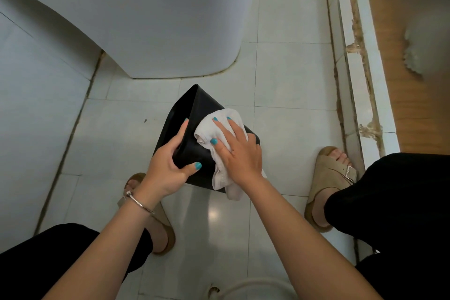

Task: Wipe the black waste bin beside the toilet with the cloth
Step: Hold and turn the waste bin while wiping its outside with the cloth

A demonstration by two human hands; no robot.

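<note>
The black waste bin (194, 109) is tipped over and lifted above the floor tiles in front of the toilet (151, 19). My left hand (168, 165) grips its near corner, fingers curled round the edge and thumb on the side. My right hand (237, 151) lies flat with straight fingers on a white cloth (219, 124), pressing it against the bin's right face. A tail of the cloth hangs below the bin's lower edge.
White floor tiles (287, 68) surround the bin. A raised, chipped door sill (360, 80) runs along the right. My feet in tan sandals (333, 173) stand on either side. A pale round object (250, 287) sits at the bottom edge.
</note>
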